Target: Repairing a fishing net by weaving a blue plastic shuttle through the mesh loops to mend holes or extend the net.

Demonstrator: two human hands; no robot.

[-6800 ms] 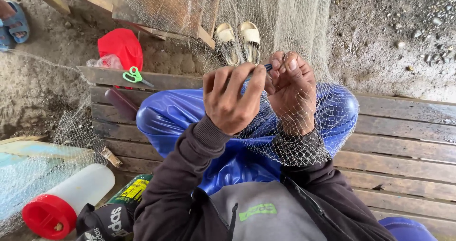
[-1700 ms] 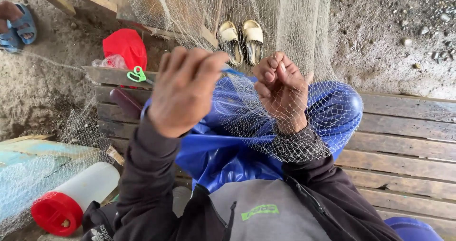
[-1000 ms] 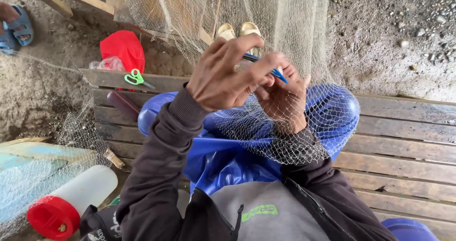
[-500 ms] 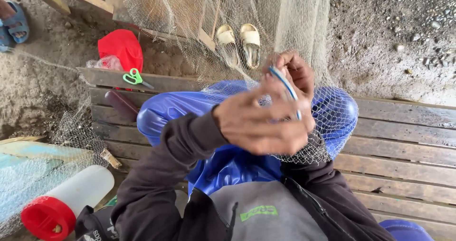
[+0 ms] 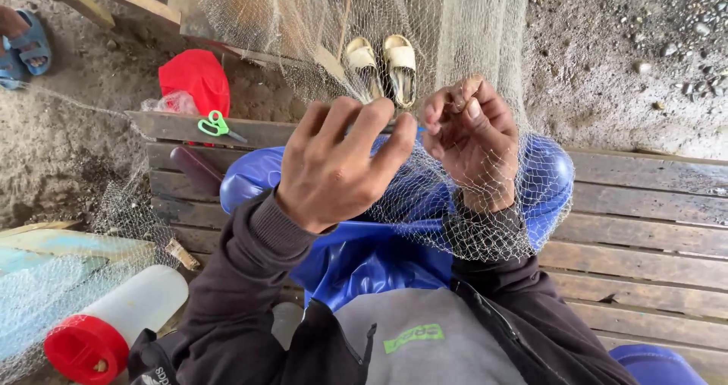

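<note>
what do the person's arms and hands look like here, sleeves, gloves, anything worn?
Both hands are bare: no gloves, rings or watch visible on the left hand or the right hand. Both arms wear long dark brown-grey sleeves with ribbed knit cuffs, the left sleeve and the right sleeve. The right cuff shows through fine net mesh.

Left hand moves back off the right hand

The left hand (image 5: 334, 169) was over the right hand (image 5: 474, 138) before. Now it sits beside it, and the blue tool is almost hidden between them.
</note>
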